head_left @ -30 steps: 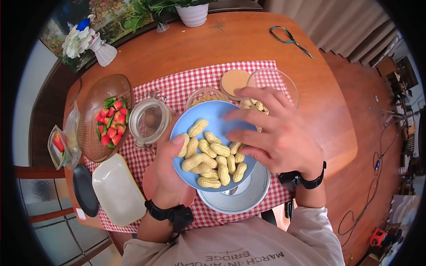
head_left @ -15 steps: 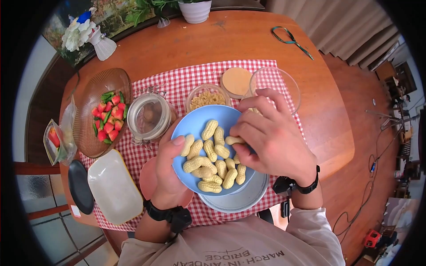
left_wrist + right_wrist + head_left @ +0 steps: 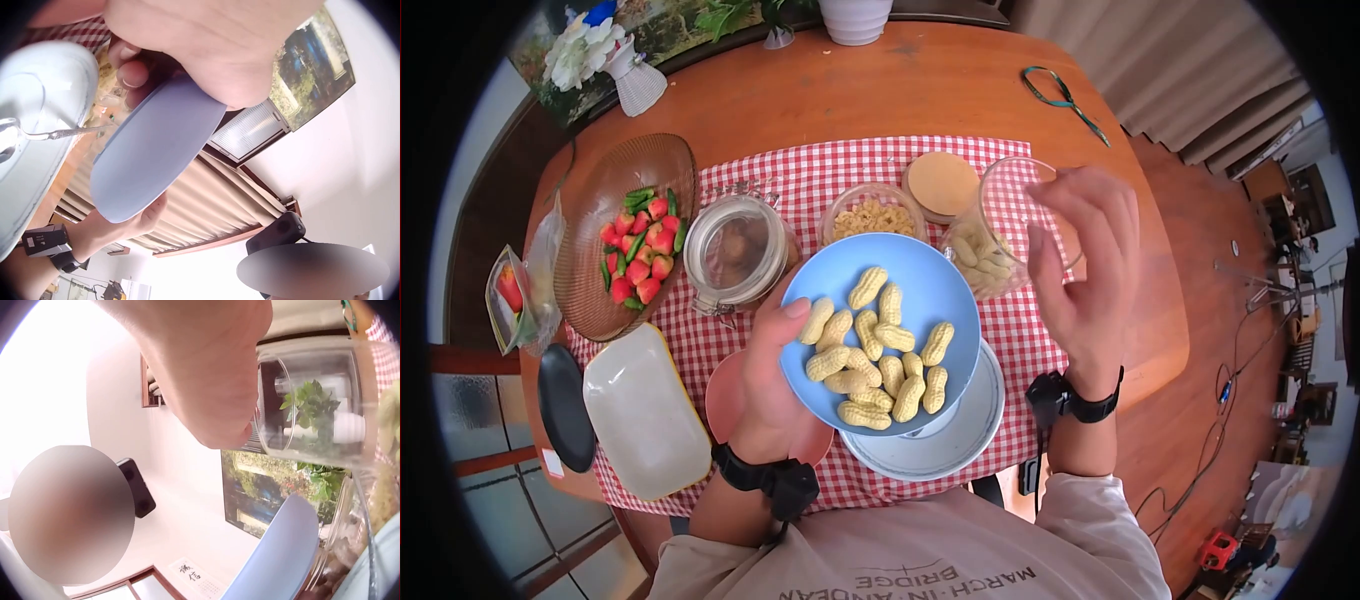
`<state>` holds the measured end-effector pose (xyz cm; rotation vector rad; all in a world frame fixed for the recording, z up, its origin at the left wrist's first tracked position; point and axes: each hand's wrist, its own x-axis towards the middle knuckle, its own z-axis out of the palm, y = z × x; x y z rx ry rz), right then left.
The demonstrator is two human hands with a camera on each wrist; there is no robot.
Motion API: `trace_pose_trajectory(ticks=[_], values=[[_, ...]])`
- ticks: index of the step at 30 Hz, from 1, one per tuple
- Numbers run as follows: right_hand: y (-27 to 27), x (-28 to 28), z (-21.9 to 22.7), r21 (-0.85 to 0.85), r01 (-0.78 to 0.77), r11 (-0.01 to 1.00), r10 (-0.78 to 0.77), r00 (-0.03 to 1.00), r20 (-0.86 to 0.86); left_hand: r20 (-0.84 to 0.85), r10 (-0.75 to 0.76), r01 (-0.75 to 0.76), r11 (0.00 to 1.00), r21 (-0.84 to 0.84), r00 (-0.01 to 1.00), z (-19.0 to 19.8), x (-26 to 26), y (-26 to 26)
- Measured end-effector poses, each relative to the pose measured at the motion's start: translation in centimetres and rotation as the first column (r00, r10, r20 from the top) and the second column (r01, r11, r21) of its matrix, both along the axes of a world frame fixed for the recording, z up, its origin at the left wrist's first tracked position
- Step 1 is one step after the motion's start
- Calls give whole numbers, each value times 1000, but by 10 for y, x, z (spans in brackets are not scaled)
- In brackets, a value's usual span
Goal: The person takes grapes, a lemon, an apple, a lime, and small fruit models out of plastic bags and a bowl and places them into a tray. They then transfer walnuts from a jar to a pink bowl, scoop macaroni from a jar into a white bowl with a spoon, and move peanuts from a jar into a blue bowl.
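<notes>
My left hand (image 3: 768, 375) grips the rim of a shallow blue bowl (image 3: 940, 290), thumb on top and fingers underneath. Several unshelled peanuts (image 3: 892, 338) lie in the bowl, which is held above a white plate (image 3: 975, 420). In the left wrist view the bowl's underside (image 3: 153, 150) faces the camera. My right hand (image 3: 1090, 270) is raised at the mouth of a tall clear glass jar (image 3: 1015, 190), its fingers loosely bent and parted from the thumb, with nothing visible between them. Peanuts (image 3: 978, 262) lie at the jar's bottom.
Beyond the bowl stand a glass container of yellow pieces (image 3: 870, 217) and a round wooden lid (image 3: 941, 184). Leftward are a clip-top jar (image 3: 735, 255), a brown glass dish (image 3: 585, 270) of strawberries and green peppers, a rectangular white dish (image 3: 645, 410) and a pink plate (image 3: 725, 400). A spoon (image 3: 50, 134) rests on the white plate.
My right hand picked a peanut from the blue bowl, then moved right and up to the glass jar; no peanut shows in its fingers now. My left hand still holds the bowl.
</notes>
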<state>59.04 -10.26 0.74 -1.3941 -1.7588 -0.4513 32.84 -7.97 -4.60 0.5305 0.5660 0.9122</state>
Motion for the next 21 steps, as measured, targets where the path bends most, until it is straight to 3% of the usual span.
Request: trace_pose_trajectory(ticks=[2, 3, 5, 6, 8, 12, 21], values=[[-7, -13, 11, -80, -155, 985, 163, 981, 103, -114, -28, 43, 991, 129, 993, -4, -3, 2], [-8, -19, 11, -81, -162, 983, 170, 980, 103, -114, -21, 36, 991, 127, 993, -5, -2, 2], [-10, -31, 11, -181, -361, 915, 386, 913, 132, -51, -49, 53, 994, 93, 998, -7, 3, 1], [-12, -36, 9, -183, -361, 914, 387, 913, 131, -38, -46, 49, 995, 84, 998, -8, 4, 0], [-15, -44, 4, -296, -460, 837, 490, 871, 32, -27, -46, 48, 996, 74, 999, -7, 3, 0], [-15, -53, -1, -403, -446, 799, 488, 873, 0, -68, -33, 41, 993, 108, 997, 0, 2, 1], [-14, -47, -7, -446, -375, 812, 462, 881, 101, -93, -23, 36, 990, 138, 995, -5, 0, 7]])
